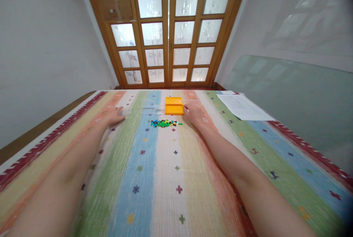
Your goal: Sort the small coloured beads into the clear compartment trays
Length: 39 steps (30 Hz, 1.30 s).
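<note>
Orange tray — right hand alongside

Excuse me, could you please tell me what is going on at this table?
A person's arms extend over a striped tablecloth. The right hand is at the right edge of an orange tray, seemingly touching it. The left hand is at something clear, too faint to identify. A pile of small, multicoloured pieces lies on the near side of the tray.
</note>
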{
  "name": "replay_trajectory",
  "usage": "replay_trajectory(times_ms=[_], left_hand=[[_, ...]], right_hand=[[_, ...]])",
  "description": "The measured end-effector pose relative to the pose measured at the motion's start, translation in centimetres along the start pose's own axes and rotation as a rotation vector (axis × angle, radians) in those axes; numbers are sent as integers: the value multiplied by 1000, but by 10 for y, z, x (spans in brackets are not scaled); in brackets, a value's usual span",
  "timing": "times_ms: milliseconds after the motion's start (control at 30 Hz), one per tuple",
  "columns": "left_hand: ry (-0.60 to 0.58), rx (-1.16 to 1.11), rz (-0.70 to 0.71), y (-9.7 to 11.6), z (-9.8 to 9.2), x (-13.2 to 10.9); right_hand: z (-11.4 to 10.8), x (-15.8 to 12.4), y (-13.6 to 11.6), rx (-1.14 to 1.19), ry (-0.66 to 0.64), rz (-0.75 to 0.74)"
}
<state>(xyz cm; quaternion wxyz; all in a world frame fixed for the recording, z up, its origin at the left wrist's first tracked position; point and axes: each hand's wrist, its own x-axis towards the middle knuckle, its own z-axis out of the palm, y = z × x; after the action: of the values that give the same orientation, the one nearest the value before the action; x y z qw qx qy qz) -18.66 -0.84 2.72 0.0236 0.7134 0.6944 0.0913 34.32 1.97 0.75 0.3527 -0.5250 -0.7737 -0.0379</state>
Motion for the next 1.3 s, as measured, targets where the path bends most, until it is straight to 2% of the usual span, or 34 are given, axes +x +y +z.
replay_trajectory(times_ms=[67,133,233,300,400,500,633,767,1000,1200,1300], left_hand=[[47,-72,42,-3,-3,-15],[135,-146,91,7,-9,-30],[346,-220,174,44,-18,-50],[419,-256,247,78,-23,-59],[340,-303,382,133,-22,-68],[308,-380,443,182,-10,-73],[304,-502,490,223,10,-74],[305,-596,402,237,23,-70],[261,-695,300,240,29,-66],[196,-672,518,236,28,-78],[172,-675,541,237,23,-83]], right_hand=[[-3,2,-7,17,9,-58],[-7,3,-19,40,9,-147],[-13,2,-41,92,-18,-325],[-18,0,-58,128,-55,-435],[-25,-4,-83,188,-94,-520],[-29,-10,-100,223,-142,-577],[-26,-14,-103,229,-163,-589],[-19,-14,-93,201,-219,-571],[-10,-16,-93,171,-256,-496],[-13,-10,-86,174,-200,-233],[-12,-8,-78,210,-163,-134]])
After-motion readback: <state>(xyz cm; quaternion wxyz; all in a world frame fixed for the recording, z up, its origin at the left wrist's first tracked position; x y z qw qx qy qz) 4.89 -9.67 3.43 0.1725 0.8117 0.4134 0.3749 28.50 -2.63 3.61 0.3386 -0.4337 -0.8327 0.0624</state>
